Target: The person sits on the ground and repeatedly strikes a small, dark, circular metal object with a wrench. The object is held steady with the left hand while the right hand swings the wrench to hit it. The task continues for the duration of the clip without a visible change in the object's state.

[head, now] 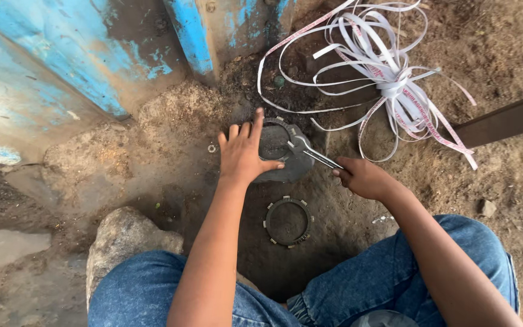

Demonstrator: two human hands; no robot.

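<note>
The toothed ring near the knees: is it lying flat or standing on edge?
Flat: the toothed ring shows its full circle on the dirt ground, apart from both hands.

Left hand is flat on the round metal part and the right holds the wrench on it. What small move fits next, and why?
Probably a short pull of the wrench handle by the right hand: its head sits on the round metal part, which the left hand presses down on the dirt ground.

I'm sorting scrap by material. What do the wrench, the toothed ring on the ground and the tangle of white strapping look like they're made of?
Wrench: bare steel, judging by its bright silvery sheen; the right hand grips its handle.
Toothed ring: probably metal, dark grey and dull, with small lighter tabs around its rim.
White strapping: likely plastic band, thin, flat and glossy, looping springily, with red print.
</note>
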